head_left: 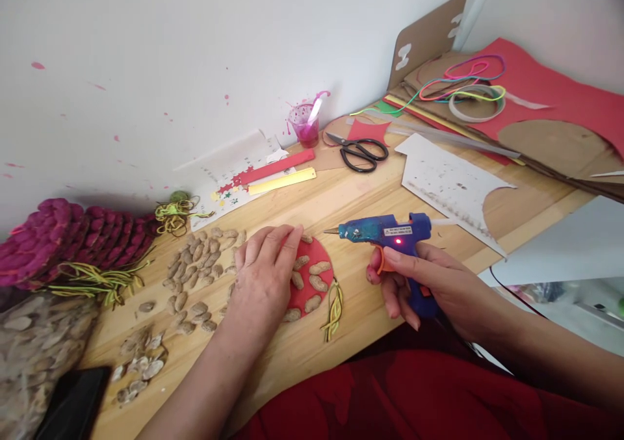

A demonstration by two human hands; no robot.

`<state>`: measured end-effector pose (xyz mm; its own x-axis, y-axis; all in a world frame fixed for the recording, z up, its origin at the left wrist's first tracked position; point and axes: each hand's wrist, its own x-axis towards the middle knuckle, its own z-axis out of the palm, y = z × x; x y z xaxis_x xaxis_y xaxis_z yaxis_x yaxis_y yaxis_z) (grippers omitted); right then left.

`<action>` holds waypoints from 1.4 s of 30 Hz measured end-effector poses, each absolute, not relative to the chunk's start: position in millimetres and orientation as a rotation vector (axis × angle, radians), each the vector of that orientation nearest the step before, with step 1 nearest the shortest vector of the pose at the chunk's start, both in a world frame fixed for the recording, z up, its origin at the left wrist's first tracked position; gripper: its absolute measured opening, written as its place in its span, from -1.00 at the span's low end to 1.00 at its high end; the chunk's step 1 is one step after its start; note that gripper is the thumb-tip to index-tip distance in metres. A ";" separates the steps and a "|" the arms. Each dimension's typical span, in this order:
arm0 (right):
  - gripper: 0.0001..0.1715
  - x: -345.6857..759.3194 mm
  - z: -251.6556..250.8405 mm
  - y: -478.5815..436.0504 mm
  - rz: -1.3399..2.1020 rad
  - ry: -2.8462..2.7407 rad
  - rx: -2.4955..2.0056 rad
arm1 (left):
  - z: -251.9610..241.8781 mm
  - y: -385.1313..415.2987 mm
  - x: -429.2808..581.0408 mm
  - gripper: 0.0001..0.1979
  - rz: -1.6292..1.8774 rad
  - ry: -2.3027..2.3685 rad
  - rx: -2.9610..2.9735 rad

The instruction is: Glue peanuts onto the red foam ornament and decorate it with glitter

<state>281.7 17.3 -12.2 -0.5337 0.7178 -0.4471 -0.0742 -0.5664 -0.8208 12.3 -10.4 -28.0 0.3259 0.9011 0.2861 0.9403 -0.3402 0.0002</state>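
Observation:
A red disc lies on the table with several whole peanuts spaced around its face, and a yellow-green and black thread tassel sticks out at its right edge. My left hand arches over the disc's left half with fingers bent and close together. Its index fingertip is at a peanut by the far rim; the thumb and the hand's underside are hidden. In my right hand is a blue glue gun, a red light glowing on its side. The metal nozzle points left, towards that rim, slightly apart from my fingertips.
Loose peanuts spread left of the disc, near cracked shells, a phone and a bag of peanuts. Magenta peanut-covered pieces stack by the wall. Black-handled scissors and a cup of pink liquid stand behind.

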 end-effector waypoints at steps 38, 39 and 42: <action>-0.64 273.9 -25.8 9.7 1.867 -1.073 -1.077 | -26.2 -10.6 17.5 -0.62 -0.454 -1.671 -2.573; -0.63 274.2 -26.4 9.1 1.836 -1.062 -1.105 | -24.9 -11.2 18.4 -0.63 -0.451 -1.674 -2.580; -0.62 274.1 -26.9 9.9 1.764 -1.059 -1.174 | -20.3 -11.5 20.3 -0.63 -0.380 -1.688 -2.614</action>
<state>274.1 9.9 -26.9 -0.2946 0.8999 -0.3215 -0.1395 -0.3733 -0.9171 20.3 -11.5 -20.3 0.3909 0.8971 0.2059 0.8988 -0.4203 0.1248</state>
